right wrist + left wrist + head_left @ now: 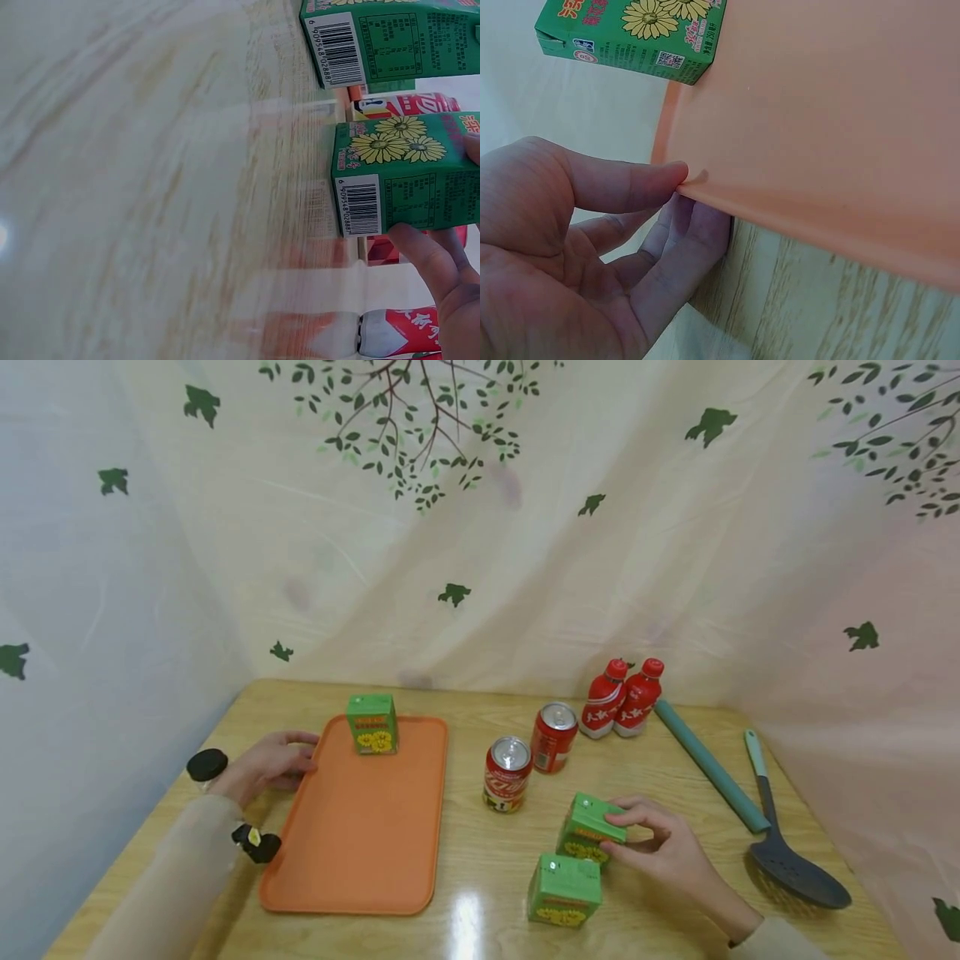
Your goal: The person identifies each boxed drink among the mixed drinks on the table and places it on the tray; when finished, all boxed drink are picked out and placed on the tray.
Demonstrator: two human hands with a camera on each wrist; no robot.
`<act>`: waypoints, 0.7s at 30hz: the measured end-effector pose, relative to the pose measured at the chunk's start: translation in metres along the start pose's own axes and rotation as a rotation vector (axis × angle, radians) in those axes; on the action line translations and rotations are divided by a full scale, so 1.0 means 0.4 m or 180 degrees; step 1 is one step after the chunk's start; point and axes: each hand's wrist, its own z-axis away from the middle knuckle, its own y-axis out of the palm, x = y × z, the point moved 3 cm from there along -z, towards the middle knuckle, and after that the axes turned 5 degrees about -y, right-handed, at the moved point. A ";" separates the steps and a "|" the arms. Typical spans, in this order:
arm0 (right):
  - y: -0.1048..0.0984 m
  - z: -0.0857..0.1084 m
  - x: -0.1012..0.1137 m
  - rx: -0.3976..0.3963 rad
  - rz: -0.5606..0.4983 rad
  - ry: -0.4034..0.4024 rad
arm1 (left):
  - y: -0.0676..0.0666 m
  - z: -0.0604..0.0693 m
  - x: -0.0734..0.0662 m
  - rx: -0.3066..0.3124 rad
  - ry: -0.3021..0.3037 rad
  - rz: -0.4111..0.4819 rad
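My left hand (273, 767) pinches the left rim of an orange tray (367, 835) between thumb and fingers; the left wrist view shows the thumb (641, 184) on top of the edge. On the tray's far end stands a green drink carton (372, 725) with yellow flowers printed on it. To the right of the tray, my right hand (667, 847) grips a second green carton (588, 828), fingers on its top and side. A third such carton (564, 891) stands just nearer to me, close beside the held one.
Two red cans, one nearer (507, 777) and one farther (553, 739), stand right of the tray. Behind them are two red bottles (621, 700). A teal bar (712, 766) and a slotted turner (798, 868) lie at the right. A printed curtain (480, 568) hangs behind the table.
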 end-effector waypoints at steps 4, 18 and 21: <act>0.001 0.002 0.000 -0.0005 -0.0052 0.0022 | 0.002 -0.002 0.000 -0.0049 -0.0068 -0.0019; -0.003 -0.002 -0.006 -0.0037 -0.0028 0.0236 | 0.005 0.009 -0.009 -0.0037 -0.0058 -0.0071; -0.006 -0.007 0.000 -0.0077 0.0018 0.0273 | 0.006 0.006 -0.009 -0.0065 -0.0092 -0.0077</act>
